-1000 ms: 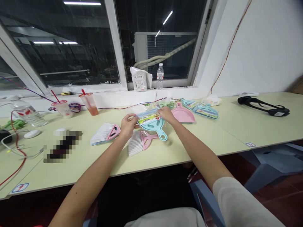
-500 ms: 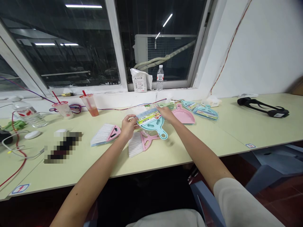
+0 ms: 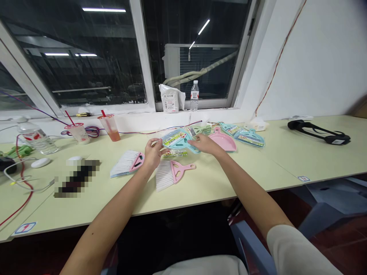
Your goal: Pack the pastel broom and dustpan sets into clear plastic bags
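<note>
Between my two hands a blue dustpan (image 3: pixel 180 143) with a printed label is held above the table. My left hand (image 3: pixel 154 152) grips its left edge; my right hand (image 3: pixel 203 143) closes on its handle side. Below it, on the table, a pink hand brush (image 3: pixel 177 172) with white bristles lies flat, handle to the right. A second pink brush (image 3: pixel 129 162) rests to the left, on something blue. A crumpled clear wrapper with a printed label (image 3: pixel 175 153) lies just under the dustpan. Right of my right hand sits a pink dustpan (image 3: pixel 222 140).
Packaged blue dustpans (image 3: pixel 249 138) and a green packaged piece (image 3: pixel 201 130) lie at the back. Two drink cups (image 3: pixel 110 128), a water bottle (image 3: pixel 37 137) and cables stand left. A black strapped device (image 3: pixel 318 131) lies right. Another bottle (image 3: pixel 194 97) stands on the sill.
The blue dustpan has turned, its handle swinging up and right, uncovering the pink brush's handle. My right hand has moved from its far edge down to the handle side.
</note>
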Demonstrator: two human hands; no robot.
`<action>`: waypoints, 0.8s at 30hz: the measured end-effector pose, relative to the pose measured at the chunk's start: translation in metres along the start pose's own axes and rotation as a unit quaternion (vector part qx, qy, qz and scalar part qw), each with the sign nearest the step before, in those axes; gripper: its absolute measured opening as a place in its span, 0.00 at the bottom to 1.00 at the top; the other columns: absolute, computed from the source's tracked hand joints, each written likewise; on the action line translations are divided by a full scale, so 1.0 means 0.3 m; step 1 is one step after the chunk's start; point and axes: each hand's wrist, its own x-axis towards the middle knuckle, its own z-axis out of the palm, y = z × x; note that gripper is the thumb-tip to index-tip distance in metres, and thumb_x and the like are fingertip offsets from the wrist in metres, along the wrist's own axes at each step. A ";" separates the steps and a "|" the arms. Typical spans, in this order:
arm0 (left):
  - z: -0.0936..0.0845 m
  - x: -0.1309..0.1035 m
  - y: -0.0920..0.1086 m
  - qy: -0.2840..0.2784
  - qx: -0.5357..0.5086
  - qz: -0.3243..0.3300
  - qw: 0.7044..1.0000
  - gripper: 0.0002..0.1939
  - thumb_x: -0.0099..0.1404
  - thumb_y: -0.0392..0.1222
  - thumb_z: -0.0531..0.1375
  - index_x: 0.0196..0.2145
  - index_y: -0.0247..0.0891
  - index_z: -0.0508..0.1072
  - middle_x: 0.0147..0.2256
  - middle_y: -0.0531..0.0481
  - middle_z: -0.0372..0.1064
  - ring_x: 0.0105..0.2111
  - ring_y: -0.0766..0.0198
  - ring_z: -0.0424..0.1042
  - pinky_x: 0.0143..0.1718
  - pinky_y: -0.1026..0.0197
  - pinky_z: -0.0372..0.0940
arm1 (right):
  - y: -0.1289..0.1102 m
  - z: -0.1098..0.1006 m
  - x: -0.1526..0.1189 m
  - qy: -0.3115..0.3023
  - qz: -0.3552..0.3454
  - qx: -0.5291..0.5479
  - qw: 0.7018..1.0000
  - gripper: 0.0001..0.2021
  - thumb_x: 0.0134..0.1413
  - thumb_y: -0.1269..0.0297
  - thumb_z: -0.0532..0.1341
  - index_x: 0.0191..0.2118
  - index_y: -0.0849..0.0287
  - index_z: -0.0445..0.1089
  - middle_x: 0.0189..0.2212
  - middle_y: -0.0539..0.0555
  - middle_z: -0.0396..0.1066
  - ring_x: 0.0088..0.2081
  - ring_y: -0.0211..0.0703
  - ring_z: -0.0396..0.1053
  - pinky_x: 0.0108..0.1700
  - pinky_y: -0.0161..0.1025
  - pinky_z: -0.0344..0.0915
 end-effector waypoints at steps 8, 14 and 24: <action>0.003 -0.003 -0.009 -0.024 0.004 0.048 0.999 0.20 0.56 0.45 0.74 0.38 0.41 0.67 0.33 0.55 0.65 0.36 0.65 0.73 0.42 0.51 0.79 | -0.103 -0.009 -0.097 -0.066 0.025 -0.196 0.978 0.19 0.62 0.51 0.64 0.50 0.60 0.73 0.50 0.67 0.76 0.51 0.61 0.74 0.49 0.47 0.67; 0.021 -0.026 -0.014 -0.065 0.040 0.055 0.996 0.25 0.54 0.42 0.74 0.43 0.44 0.65 0.37 0.55 0.63 0.38 0.65 0.74 0.45 0.47 0.78 | -0.024 0.041 -0.008 -0.058 -0.044 -0.177 0.981 0.13 0.62 0.64 0.63 0.50 0.61 0.74 0.53 0.64 0.75 0.54 0.58 0.73 0.50 0.43 0.67; -0.020 0.013 -0.020 -0.011 0.137 0.026 0.990 0.23 0.58 0.40 0.65 0.49 0.42 0.64 0.42 0.46 0.70 0.41 0.57 0.76 0.42 0.50 0.74 | 0.179 -0.025 0.126 0.002 -0.027 -0.179 0.983 0.18 0.59 0.68 0.64 0.55 0.61 0.74 0.55 0.65 0.75 0.55 0.59 0.73 0.52 0.42 0.67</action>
